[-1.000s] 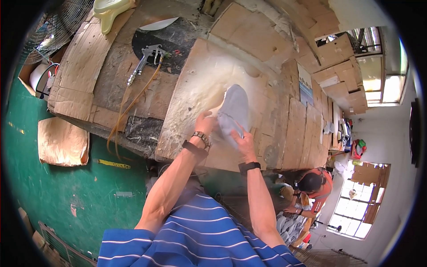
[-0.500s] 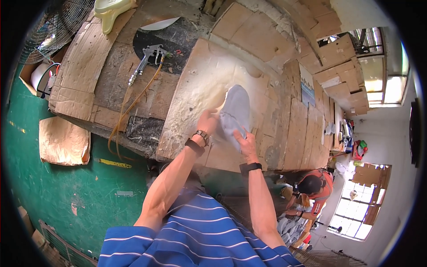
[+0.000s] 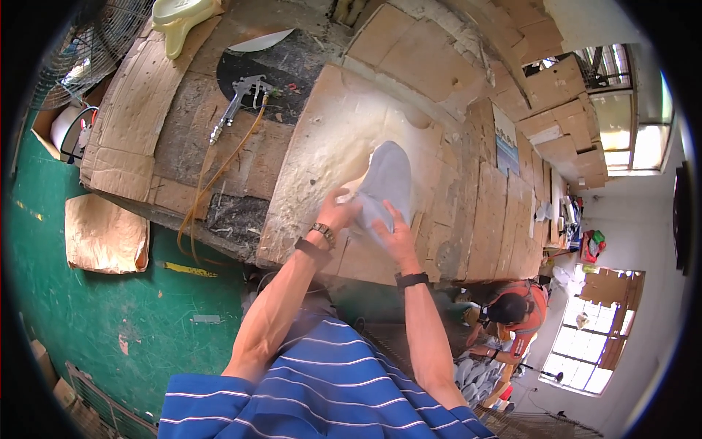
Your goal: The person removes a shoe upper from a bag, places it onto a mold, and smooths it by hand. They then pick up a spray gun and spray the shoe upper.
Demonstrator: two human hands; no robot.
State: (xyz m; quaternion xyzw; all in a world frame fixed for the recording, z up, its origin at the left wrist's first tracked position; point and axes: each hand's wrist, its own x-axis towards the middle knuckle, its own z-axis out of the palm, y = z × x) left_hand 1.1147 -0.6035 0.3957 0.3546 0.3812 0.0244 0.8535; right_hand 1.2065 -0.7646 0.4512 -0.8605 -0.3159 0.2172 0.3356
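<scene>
A long worktable (image 3: 126,110), covered in flattened brown cardboard, stretches across a workshop. Scuffed green floor (image 3: 197,344) spreads out along the table's near left edge, with a yellow stripe (image 3: 189,269) on it. Beyond the table's right end is a pale, plain wall (image 3: 651,241) with a barred window (image 3: 581,336), partly covered by cardboard. Near the far right corner, another window (image 3: 649,150) glows. Both panes shine bright white.

Elongated grey piece (image 3: 387,174), round-tipped
Points away over pale-coated cardboard (image 3: 311,139) — cream along its left edge, lower part blurred
</scene>
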